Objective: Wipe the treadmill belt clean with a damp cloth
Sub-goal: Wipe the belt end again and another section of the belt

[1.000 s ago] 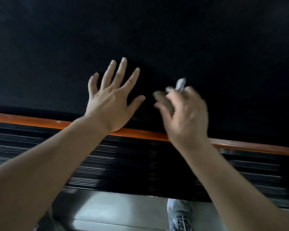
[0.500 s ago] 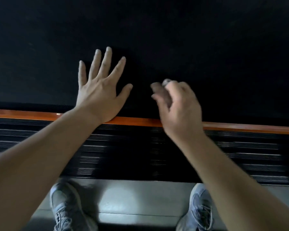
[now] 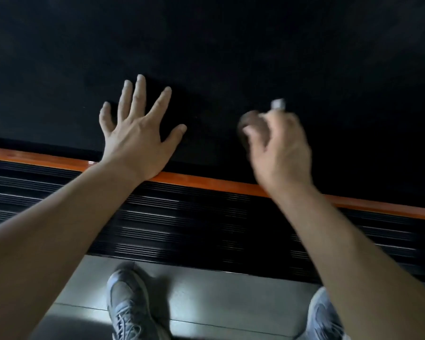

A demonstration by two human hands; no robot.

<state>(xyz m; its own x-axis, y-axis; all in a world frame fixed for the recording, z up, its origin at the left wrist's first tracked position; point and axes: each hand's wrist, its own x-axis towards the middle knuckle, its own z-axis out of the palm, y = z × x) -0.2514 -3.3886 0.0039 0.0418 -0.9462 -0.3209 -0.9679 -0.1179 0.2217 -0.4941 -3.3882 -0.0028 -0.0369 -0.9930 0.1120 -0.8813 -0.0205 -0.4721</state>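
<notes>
The treadmill belt (image 3: 231, 45) fills the upper half of what I see, a wide matte black surface, too dark for me to tell wiped patches from unwiped ones. Along its near edge runs the ribbed side rail (image 3: 194, 224), with an orange strip (image 3: 206, 180) between rail and belt. Below the rail is grey floor (image 3: 206, 290), and my two shoes (image 3: 130, 305) stand on it close to the rail.

My left hand (image 3: 138, 141) lies flat on the belt just inside its near edge, fingers straight and spread apart, the heel of the palm over the orange strip. I judge that it is bracing me, and perhaps steadying the belt.

My right hand (image 3: 280, 150) is beside it, also near the near edge, and blurred. Its fingers are curled together round the cloth (image 3: 277, 104), which is bunched small: only a pale end pokes out past my knuckles, towards the belt's far edge. Whether the cloth touches the belt at this instant I cannot tell, since my hand hides the underside.

I take this to be the wiping step itself, working the strip of belt next to the near edge. The next move calls for pressing the wad down and drawing it along or across the belt in overlapping passes. Opening the cloth out would cover more belt per pass. The far edge needs a longer reach.
</notes>
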